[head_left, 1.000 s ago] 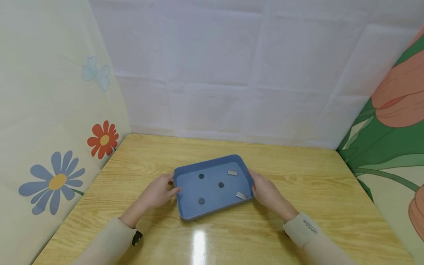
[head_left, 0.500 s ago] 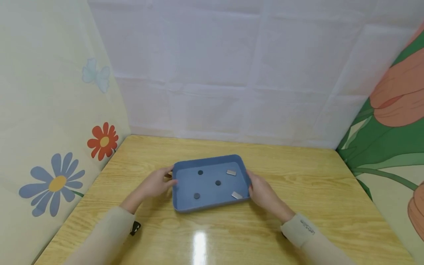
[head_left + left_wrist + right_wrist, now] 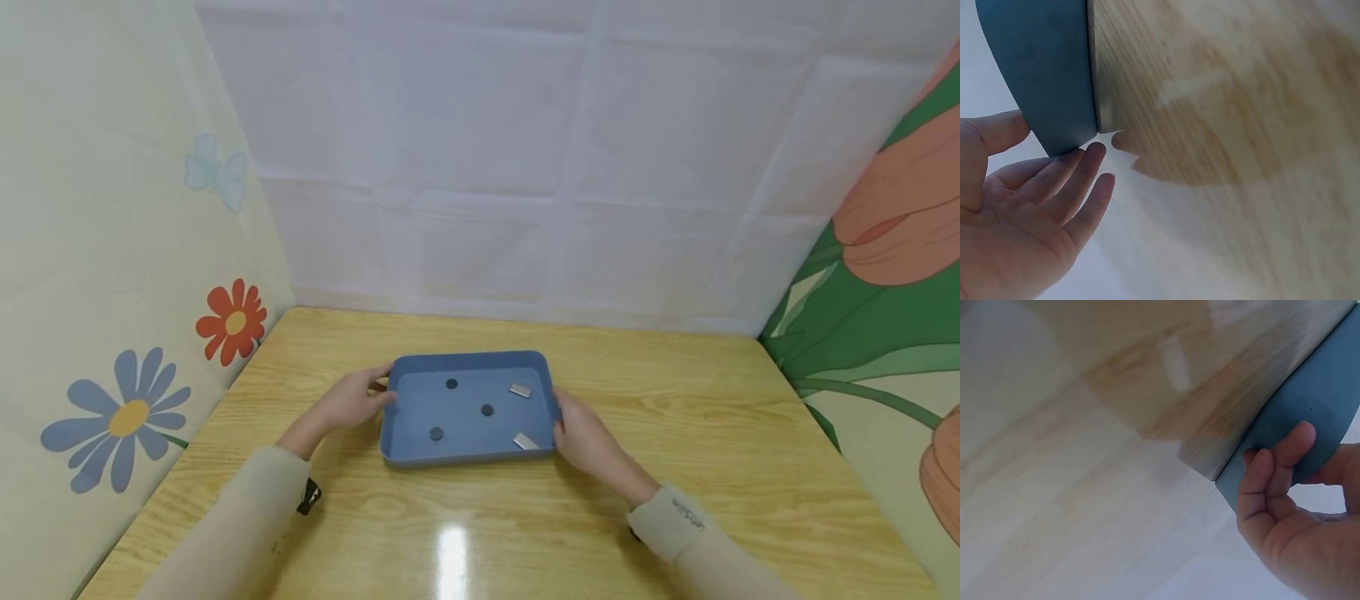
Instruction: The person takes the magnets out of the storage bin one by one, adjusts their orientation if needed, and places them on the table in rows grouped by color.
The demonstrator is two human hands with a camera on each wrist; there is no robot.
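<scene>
A shallow blue rectangular tray (image 3: 465,457) lies on the wooden table in the head view, its long sides almost level. My left hand (image 3: 348,401) holds its left end, thumb at the rim and fingers against the outer wall. At the opposite end my right hand (image 3: 590,431) pinches the wall, with curled fingertips on the outside in the right wrist view. Inside the tray are three small dark discs (image 3: 487,410), spread apart. Two silver rectangular pieces (image 3: 521,390) lie toward the right end, the nearer one slanted close to the front wall.
The wooden table (image 3: 720,433) extends around the tray on every side. A creased white sheet (image 3: 480,167) hangs behind it. Flower-printed cloths (image 3: 127,250) stand along the left and right edges.
Both hands have turned the tray clockwise from a slant to nearly square, shifting it slightly left. The discs and silver pieces have moved along with it.
</scene>
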